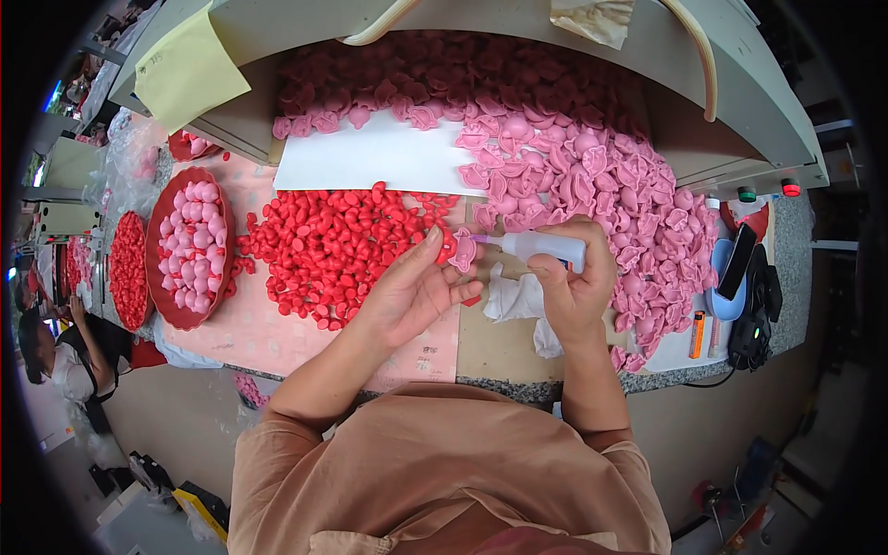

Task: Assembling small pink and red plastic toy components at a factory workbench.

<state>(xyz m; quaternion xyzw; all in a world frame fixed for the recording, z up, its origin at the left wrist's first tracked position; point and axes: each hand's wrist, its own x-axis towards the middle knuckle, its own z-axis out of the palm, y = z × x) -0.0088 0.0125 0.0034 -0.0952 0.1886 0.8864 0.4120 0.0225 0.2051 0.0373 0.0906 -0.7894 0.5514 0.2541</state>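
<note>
Tan-sleeved shoulders and both forearms are filling the lower part of the view, rising toward the worktable [499, 347]. Fingertips of the left hand [412, 287] are pinching a small pink moulded piece [462, 250], holding it up just above the table's middle. Fingers of the right hand [578, 277] are wrapping around a white squeeze bottle [546, 246], clenched on its body. That bottle is lying with its long axis nearly level, its purple nozzle [483, 239] pointing toward the person's left and meeting the pink piece.

Under the hands a crumpled white cloth [513, 301] is lying on the tabletop. Left of the left hand a heap of small red pieces [333, 245] is spreading out, and behind and right of the right hand a bigger mound of pink pieces [592, 166] is crowding the surface. A white sheet [370, 157] is sitting between the two heaps. Further left a red tray [165, 277] is carrying pink pieces. At the right edge an orange lighter [696, 334] and a dark phone [737, 261] are resting well apart from the hands.
</note>
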